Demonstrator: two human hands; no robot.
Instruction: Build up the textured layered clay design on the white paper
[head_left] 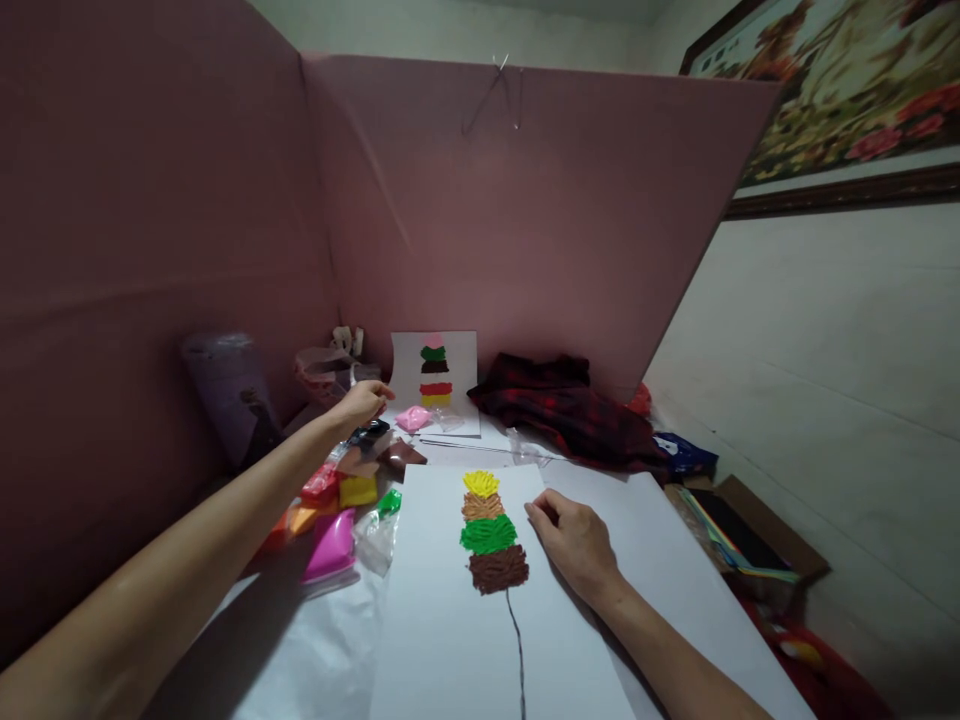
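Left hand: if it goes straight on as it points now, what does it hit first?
Probably the left edge of the white sheet with coloured bands; the left hand points that way, though depth is unclear.

Sheet [439, 600]: matt smooth paper; clay blocks [495, 535] rough; pkts [330, 545] glossy plastic; shirt [566, 410] soft cloth, matt.

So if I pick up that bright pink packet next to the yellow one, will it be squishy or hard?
The bright pink packet will probably feel squishy, since it looks plump inside thin, shiny plastic. It may slide a little if pushed, as that wrapper looks smooth. It likely won't roll, because it lies flat like a small pillow.
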